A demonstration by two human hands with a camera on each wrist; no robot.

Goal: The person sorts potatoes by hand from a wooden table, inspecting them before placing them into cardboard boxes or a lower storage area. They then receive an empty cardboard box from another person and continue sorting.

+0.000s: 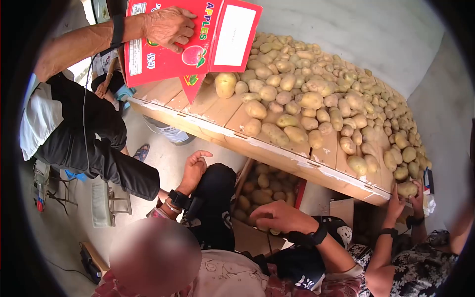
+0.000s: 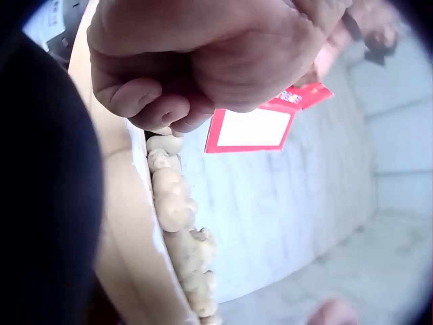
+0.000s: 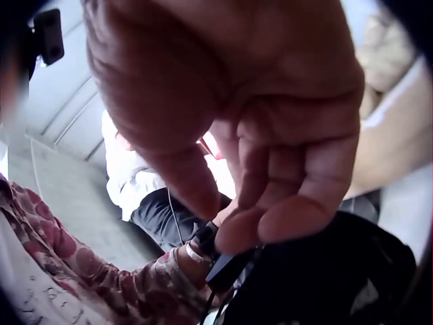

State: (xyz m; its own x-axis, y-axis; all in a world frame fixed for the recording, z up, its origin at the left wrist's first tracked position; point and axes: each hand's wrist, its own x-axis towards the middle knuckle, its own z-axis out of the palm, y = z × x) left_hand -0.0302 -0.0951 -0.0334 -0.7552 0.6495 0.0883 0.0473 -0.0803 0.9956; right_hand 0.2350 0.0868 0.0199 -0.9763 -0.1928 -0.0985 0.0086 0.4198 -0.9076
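L hand is held loosely curled & empty nr the knee, R hand likewise, over the box w/ potatoes inside.

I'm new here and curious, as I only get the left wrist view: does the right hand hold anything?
Observer: No, the right hand looks empty, its fingers loosely bent.
Visitor: And what's down below the near edge of the table?
Observer: The head view shows an open box there, with potatoes in it.
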